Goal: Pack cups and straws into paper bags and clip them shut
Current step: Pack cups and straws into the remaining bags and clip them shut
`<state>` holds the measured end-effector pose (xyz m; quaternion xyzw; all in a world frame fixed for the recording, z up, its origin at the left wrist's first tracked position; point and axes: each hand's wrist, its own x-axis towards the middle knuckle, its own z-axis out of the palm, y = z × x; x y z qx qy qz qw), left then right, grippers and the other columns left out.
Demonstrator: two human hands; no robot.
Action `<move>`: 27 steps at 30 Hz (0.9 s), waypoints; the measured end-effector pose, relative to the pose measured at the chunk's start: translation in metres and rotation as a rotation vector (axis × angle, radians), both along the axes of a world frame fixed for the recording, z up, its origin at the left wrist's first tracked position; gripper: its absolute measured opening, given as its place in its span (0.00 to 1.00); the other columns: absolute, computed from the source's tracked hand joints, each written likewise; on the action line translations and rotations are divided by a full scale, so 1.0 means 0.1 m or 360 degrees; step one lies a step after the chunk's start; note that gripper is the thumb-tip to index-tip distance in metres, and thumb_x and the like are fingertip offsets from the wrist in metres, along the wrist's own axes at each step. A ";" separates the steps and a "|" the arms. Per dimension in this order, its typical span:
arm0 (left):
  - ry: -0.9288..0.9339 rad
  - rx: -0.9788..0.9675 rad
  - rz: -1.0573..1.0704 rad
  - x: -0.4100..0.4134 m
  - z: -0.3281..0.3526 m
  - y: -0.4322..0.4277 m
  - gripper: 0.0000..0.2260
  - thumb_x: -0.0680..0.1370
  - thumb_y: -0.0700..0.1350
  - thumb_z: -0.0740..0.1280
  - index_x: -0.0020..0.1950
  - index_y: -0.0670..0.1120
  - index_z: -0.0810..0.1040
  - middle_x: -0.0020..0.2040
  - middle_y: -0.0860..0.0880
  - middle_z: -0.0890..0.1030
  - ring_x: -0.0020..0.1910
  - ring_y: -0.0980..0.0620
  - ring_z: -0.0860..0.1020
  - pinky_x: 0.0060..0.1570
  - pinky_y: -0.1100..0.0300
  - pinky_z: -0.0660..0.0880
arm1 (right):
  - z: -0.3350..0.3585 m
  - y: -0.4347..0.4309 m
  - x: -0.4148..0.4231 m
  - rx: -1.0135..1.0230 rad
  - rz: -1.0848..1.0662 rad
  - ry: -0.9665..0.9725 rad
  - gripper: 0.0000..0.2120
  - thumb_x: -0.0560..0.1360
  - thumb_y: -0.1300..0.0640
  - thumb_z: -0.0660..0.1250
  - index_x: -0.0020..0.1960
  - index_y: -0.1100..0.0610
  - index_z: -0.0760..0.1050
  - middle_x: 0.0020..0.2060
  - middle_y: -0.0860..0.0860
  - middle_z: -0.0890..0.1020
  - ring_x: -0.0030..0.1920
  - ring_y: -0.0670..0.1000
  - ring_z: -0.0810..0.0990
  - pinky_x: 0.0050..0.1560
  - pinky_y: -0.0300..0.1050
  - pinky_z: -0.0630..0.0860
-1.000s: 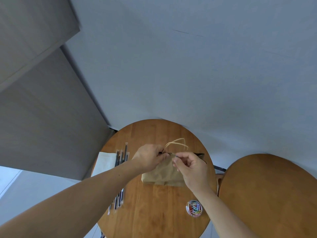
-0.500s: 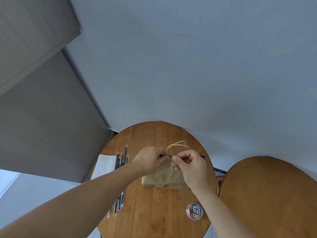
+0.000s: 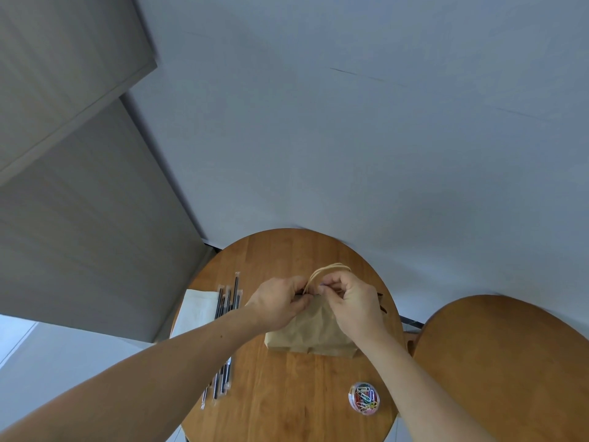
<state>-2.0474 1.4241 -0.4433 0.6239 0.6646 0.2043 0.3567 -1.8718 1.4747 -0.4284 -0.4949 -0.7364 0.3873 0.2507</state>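
Brown paper bag [image 3: 312,333] stood mid-way on the round wooden table [image 3: 287,393], twine handles [image 3: 328,268] up. Our left hand [image 3: 277,306] pinched the bag's folded top edge, fingers curled. Our right hand [image 3: 353,309] pinched the same edge just beside it; we couldn't tell if it held a clip. Wrapped black straws [image 3: 228,298] lay left of the bag, partly under our left forearm, beside a flat white sheet [image 3: 197,311]. A clear tub of coloured paper clips [image 3: 364,401] sat near the table's right edge.
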 end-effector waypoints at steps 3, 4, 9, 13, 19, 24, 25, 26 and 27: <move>0.0023 0.0015 0.0021 0.01 0.00 0.00 0.05 0.80 0.48 0.64 0.51 0.51 0.79 0.41 0.55 0.82 0.41 0.53 0.79 0.40 0.58 0.74 | -0.02 0.05 -0.03 -0.0028 0.0045 -0.0059 0.03 0.75 0.58 0.73 0.47 0.52 0.82 0.40 0.41 0.84 0.42 0.38 0.82 0.45 0.37 0.80; 0.0030 0.0013 0.0028 0.02 0.00 0.00 0.05 0.80 0.48 0.64 0.51 0.51 0.79 0.40 0.54 0.82 0.40 0.53 0.79 0.40 0.57 0.74 | -0.03 0.05 -0.03 -0.0027 0.0056 -0.0074 0.03 0.75 0.58 0.73 0.47 0.51 0.81 0.40 0.40 0.84 0.43 0.38 0.82 0.46 0.37 0.80; 0.0084 0.0004 0.0006 0.03 -0.01 0.01 0.06 0.81 0.49 0.63 0.52 0.49 0.79 0.41 0.52 0.82 0.41 0.52 0.79 0.41 0.54 0.75 | -0.06 0.08 -0.01 0.0004 0.0126 -0.0192 0.03 0.76 0.56 0.71 0.50 0.51 0.80 0.42 0.40 0.84 0.44 0.41 0.82 0.47 0.41 0.81; 0.0105 0.0054 0.0027 0.05 -0.02 0.01 0.05 0.81 0.48 0.63 0.51 0.50 0.78 0.38 0.54 0.80 0.38 0.53 0.78 0.38 0.57 0.73 | -0.11 0.10 0.02 0.0062 0.0201 -0.0311 0.04 0.77 0.52 0.70 0.51 0.51 0.80 0.42 0.42 0.84 0.43 0.44 0.83 0.45 0.48 0.81; 0.0075 0.0040 0.0051 0.09 0.00 0.01 0.06 0.81 0.48 0.63 0.52 0.48 0.78 0.41 0.51 0.82 0.40 0.52 0.79 0.40 0.54 0.76 | -0.16 0.07 0.09 0.0288 0.0300 -0.0484 0.07 0.76 0.48 0.70 0.49 0.52 0.80 0.37 0.44 0.84 0.35 0.45 0.81 0.36 0.48 0.80; 0.0063 0.0066 0.0091 0.12 -0.01 -0.01 0.05 0.81 0.48 0.63 0.50 0.49 0.78 0.39 0.53 0.81 0.39 0.54 0.79 0.39 0.55 0.76 | -0.14 0.07 0.11 0.0322 0.0310 -0.0567 0.08 0.76 0.46 0.69 0.49 0.51 0.80 0.37 0.45 0.83 0.35 0.45 0.80 0.36 0.47 0.79; 0.0062 0.0067 0.0093 0.12 -0.01 -0.01 0.05 0.81 0.47 0.63 0.50 0.48 0.77 0.39 0.52 0.81 0.39 0.54 0.79 0.38 0.55 0.76 | -0.13 0.07 0.11 0.0319 0.0326 -0.0577 0.08 0.76 0.46 0.69 0.49 0.51 0.80 0.38 0.45 0.84 0.36 0.45 0.80 0.37 0.47 0.79; 0.0068 0.0066 0.0090 0.13 -0.01 -0.01 0.05 0.81 0.47 0.63 0.49 0.48 0.77 0.39 0.52 0.81 0.38 0.53 0.78 0.38 0.54 0.76 | -0.11 0.06 0.11 0.0316 0.0341 -0.0581 0.08 0.76 0.46 0.69 0.50 0.51 0.80 0.39 0.45 0.84 0.37 0.45 0.80 0.38 0.46 0.79; 0.0075 0.0065 0.0081 0.12 0.01 -0.01 0.05 0.81 0.47 0.63 0.49 0.48 0.77 0.39 0.52 0.81 0.38 0.53 0.78 0.38 0.54 0.76 | -0.09 0.06 0.11 0.0314 0.0353 -0.0573 0.09 0.76 0.46 0.69 0.50 0.51 0.80 0.40 0.45 0.84 0.38 0.45 0.81 0.39 0.45 0.79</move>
